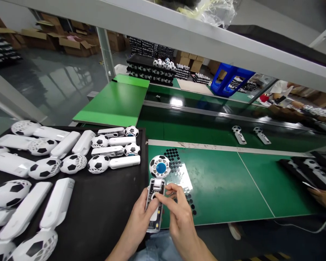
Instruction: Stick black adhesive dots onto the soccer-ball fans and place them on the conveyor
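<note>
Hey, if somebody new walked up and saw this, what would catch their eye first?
Probably the device with a football-patterned head and blue disc at lower middle, held in the left hand while the right hand touches it. Next, likely the similar white devices lying on the black tray at left. Further back, the bright green board left of centre and the blue plastic piece at upper right stand out.

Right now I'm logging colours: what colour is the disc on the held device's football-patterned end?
The disc is blue; the head view shows it best.
</note>
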`<state>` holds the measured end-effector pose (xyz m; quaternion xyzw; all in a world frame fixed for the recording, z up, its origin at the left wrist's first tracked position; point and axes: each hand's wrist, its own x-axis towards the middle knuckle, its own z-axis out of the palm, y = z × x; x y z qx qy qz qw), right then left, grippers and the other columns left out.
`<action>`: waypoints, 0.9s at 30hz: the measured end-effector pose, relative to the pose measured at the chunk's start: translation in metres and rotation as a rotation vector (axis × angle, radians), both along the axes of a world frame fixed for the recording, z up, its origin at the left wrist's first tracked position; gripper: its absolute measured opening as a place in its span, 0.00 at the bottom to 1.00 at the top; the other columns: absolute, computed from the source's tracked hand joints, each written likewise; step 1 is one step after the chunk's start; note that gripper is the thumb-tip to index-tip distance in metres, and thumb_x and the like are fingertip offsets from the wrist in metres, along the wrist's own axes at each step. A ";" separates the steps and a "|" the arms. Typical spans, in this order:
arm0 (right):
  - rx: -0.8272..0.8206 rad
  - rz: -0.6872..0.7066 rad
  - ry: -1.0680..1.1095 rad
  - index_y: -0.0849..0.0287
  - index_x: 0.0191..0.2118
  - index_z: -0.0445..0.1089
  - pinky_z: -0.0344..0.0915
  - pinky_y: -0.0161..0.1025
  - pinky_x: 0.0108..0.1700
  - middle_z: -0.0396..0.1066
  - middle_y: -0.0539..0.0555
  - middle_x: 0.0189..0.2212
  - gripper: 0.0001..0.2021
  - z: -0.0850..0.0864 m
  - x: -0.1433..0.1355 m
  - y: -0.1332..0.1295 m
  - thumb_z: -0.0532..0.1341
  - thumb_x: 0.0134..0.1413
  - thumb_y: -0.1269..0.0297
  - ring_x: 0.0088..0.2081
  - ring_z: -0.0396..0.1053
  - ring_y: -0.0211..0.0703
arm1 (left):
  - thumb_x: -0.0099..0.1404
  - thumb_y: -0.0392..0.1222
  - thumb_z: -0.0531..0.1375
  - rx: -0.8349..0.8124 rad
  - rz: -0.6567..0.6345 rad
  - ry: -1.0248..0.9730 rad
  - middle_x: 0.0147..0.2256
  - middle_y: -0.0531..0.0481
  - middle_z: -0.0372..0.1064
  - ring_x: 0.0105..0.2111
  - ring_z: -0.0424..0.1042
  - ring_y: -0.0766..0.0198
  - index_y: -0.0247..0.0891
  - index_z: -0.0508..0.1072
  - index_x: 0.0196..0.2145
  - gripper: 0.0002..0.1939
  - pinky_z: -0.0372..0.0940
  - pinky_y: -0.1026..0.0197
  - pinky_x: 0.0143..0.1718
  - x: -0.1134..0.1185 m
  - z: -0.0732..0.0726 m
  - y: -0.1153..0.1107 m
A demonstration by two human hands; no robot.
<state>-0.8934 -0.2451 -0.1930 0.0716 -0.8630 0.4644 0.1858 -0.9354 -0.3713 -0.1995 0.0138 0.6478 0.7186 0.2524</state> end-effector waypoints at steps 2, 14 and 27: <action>-0.063 0.017 -0.059 0.45 0.56 0.63 0.65 0.44 0.47 0.55 0.57 0.53 0.26 -0.002 0.002 -0.003 0.43 0.60 0.77 0.49 0.61 0.45 | 0.63 0.53 0.54 0.030 0.009 -0.024 0.49 0.43 0.67 0.49 0.66 0.54 0.34 0.62 0.51 0.24 0.62 0.59 0.48 0.000 -0.001 0.000; -0.621 -0.097 -0.420 0.46 0.66 0.36 0.56 0.46 0.60 0.45 0.51 0.65 0.33 -0.032 0.019 -0.022 0.51 0.61 0.50 0.63 0.50 0.50 | 0.58 0.57 0.56 0.036 0.191 -0.108 0.36 0.44 0.73 0.35 0.72 0.56 0.32 0.67 0.46 0.27 0.67 0.61 0.35 -0.004 0.001 0.018; -0.439 -0.402 -0.499 0.62 0.57 0.58 0.69 0.46 0.40 0.69 0.61 0.49 0.24 -0.094 -0.124 0.151 0.49 0.59 0.55 0.41 0.71 0.49 | 0.55 0.44 0.62 -0.268 0.637 0.030 0.36 0.50 0.66 0.33 0.66 0.64 0.40 0.65 0.42 0.18 0.61 0.66 0.30 -0.077 -0.009 0.027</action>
